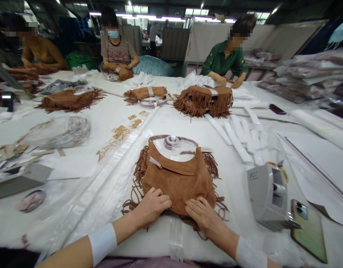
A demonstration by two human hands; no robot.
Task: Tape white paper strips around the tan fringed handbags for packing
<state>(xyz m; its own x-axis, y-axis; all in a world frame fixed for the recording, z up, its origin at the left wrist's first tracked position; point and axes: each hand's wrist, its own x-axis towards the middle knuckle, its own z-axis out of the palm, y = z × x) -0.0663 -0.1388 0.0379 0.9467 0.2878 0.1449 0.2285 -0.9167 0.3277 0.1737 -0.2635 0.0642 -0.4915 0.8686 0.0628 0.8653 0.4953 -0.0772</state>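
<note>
The brown bag (pixel 177 184), longest from side to side, lies left of the tape holder (pixel 260 197). The left hand (pixel 156 203) and right hand (pixel 201 214) both touch its near edge; I can't tell if they pinch.

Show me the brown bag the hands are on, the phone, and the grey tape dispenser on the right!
Brown bag (pixel 178 185), head view: middle of its upturned side.
Phone (pixel 310 233), head view: its greenish back.
Grey tape dispenser (pixel 263 195), head view: its flat left side.
</note>
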